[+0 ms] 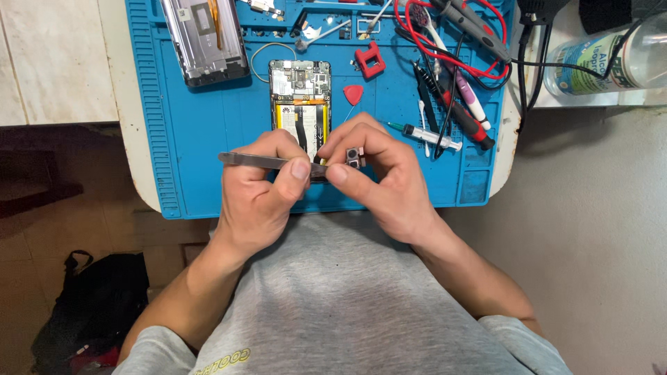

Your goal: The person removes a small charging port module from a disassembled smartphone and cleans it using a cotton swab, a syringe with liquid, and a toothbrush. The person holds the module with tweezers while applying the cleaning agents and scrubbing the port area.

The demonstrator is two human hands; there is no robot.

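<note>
Head view: a small dark camera module (355,157) is pinched between the thumb and fingers of the right hand (379,177), just near of the opened phone (300,110) that lies on the blue work mat (201,125). The left hand (260,191) is closed around metal tweezers (267,162), whose long axis runs almost level from left to right, with the tips directed at the module from its left side. The tips are hidden behind the left thumb, so contact with the module cannot be told. Both hands are held close together above the near edge of the mat, thumbs nearly touching, and the module sits between them, slightly nearer to the right hand that holds it. The phone's long axis runs from near to far, directly beyond the hands. A red pick (353,94) lies just right of the phone, a syringe (425,135) further right, and a detached phone frame (205,40) at the far left of the mat. A clear bottle (604,59) stands off the mat at the far right.
</note>
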